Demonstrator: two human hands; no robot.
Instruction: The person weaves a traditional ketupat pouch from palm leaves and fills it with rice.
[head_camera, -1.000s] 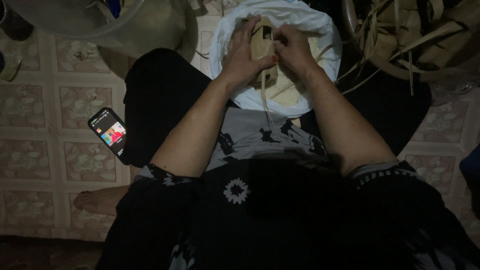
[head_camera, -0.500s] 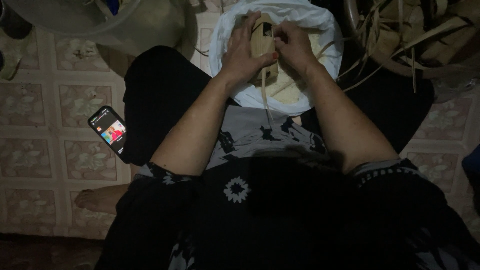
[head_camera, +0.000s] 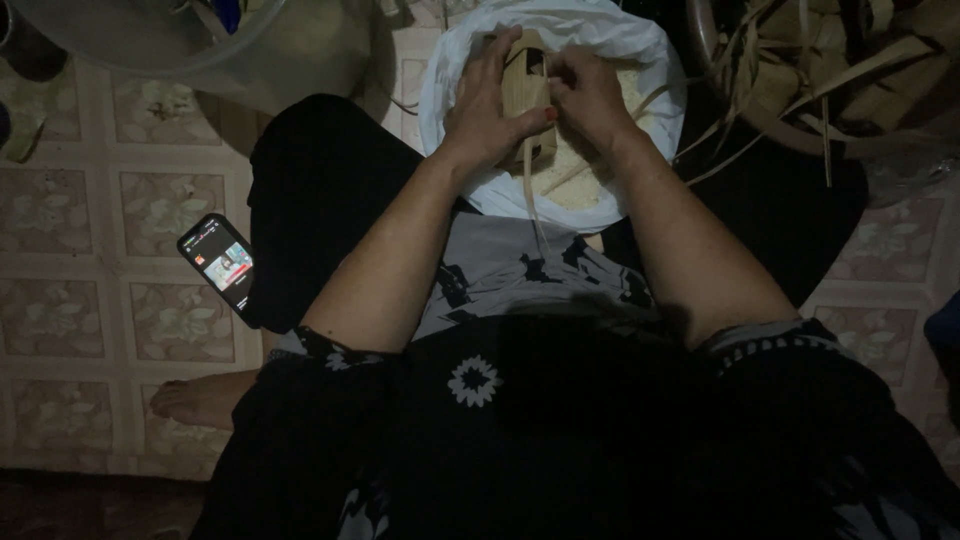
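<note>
Both hands stay clamped on the woven leaf pouch (head_camera: 527, 95) over the white bag of rice (head_camera: 640, 60) at upper centre, left hand (head_camera: 490, 110) and right hand (head_camera: 585, 95) barely shifted, so the weaving continues.

- Phone (head_camera: 218, 262): lies flat on the tiled floor (head_camera: 90, 300), screen lit, just beside the person's dark-clothed leg.
- Basket (head_camera: 800, 90): round, at the far right of the floor, filled with loose dry leaf strips.
- Translucent basin (head_camera: 130, 35): at the far left corner, partly cut off.
- Bare foot (head_camera: 205, 398): rests on the tiles, near left.
</note>
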